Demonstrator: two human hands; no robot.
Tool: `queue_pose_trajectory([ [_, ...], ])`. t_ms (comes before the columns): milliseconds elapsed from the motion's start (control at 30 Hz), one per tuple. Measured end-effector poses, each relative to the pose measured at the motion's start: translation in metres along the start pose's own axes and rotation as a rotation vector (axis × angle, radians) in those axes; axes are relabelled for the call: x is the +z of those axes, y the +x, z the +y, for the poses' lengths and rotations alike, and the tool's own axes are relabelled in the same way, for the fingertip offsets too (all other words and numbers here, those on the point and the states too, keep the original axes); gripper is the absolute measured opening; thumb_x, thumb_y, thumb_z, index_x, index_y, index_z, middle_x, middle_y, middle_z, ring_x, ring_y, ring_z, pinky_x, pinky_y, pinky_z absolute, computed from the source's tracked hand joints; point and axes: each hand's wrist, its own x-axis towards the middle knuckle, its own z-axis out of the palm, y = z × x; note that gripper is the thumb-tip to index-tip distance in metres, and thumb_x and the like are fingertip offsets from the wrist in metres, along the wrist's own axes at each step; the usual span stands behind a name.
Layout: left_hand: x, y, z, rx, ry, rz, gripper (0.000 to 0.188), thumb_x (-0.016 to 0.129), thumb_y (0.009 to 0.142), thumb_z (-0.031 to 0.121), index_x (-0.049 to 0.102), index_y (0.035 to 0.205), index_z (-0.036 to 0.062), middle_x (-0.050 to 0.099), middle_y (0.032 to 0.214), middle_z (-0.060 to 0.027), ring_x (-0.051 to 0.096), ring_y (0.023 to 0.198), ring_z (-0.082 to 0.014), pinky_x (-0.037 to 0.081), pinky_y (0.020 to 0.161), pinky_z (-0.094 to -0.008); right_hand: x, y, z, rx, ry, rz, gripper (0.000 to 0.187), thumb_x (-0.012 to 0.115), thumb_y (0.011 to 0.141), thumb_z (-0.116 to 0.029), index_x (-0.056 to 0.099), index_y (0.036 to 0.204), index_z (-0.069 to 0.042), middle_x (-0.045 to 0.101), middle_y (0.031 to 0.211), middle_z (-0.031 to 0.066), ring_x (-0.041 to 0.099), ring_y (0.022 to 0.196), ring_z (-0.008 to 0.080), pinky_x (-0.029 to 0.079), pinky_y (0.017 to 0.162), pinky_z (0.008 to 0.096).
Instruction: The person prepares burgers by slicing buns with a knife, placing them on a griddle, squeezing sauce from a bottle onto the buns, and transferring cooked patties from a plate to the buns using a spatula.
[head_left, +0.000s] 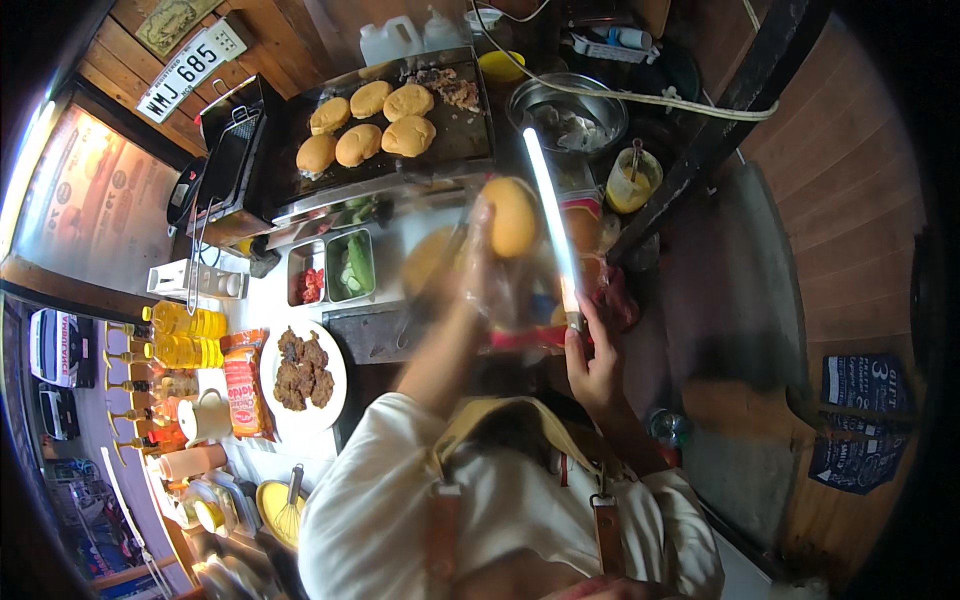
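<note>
My left hand [476, 262], smeared by motion, grips a round golden burger bun [513, 220] over the counter. Close on its right, my right hand [595, 362] is closed round the handle of a long knife [553, 205]. The blade points up and away and glares bright white. A clear plastic bag [512, 290] shows under the bun, and another bun-like round shape [432, 262] is blurred left of my left hand. Beyond my hands, several bun halves [358, 145] lie on a dark griddle [460, 140], beside chopped browned meat [448, 88].
Left of my hands stand steel containers with diced tomato [312, 286] and sliced cucumber [352, 270]. Nearer are a white plate [338, 395] of cooked patties, oil bottles [185, 350] and a whisk [290, 510]. A steel bowl [612, 90], yellow sauce jar [632, 185] and dark post [720, 125] are right.
</note>
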Motion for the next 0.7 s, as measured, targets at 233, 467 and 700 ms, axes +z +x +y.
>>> queue_pose_trajectory([
  [233,0.015,0.020,-0.001,0.078,0.008,-0.235,0.035,0.046,0.090,0.036,0.047,0.114,0.0100,0.056,0.102,-0.0033,0.054,0.093,-0.0158,0.044,0.082,-0.0301,-0.005,-0.001,-0.012,-0.043,-0.133,-0.005,0.046,0.049,0.078,0.003,0.043,0.124,0.001,0.050,0.090,0.0165,0.051,0.083,0.0294,0.042,0.077,0.0358],
  [467,0.006,0.035,-0.022,0.074,0.063,-0.341,0.048,0.055,0.084,0.036,0.041,0.121,0.0077,0.053,0.108,-0.0087,0.055,0.096,-0.0192,0.049,0.079,-0.0325,-0.003,0.048,-0.010,-0.123,-0.300,0.020,0.046,0.049,0.080,-0.002,0.042,0.125,-0.001,0.052,0.095,0.0184,0.052,0.087,0.0324,0.041,0.079,0.0389],
  [700,0.003,0.045,-0.011,-0.116,0.304,-0.358,0.042,0.057,0.084,0.020,0.039,0.120,0.0079,0.052,0.104,-0.0112,0.054,0.094,-0.0232,0.049,0.078,-0.0373,-0.010,0.033,-0.009,-0.181,-0.502,-0.004,0.046,0.051,0.079,-0.002,0.044,0.124,-0.003,0.051,0.091,0.0144,0.053,0.085,0.0300,0.043,0.077,0.0378],
])
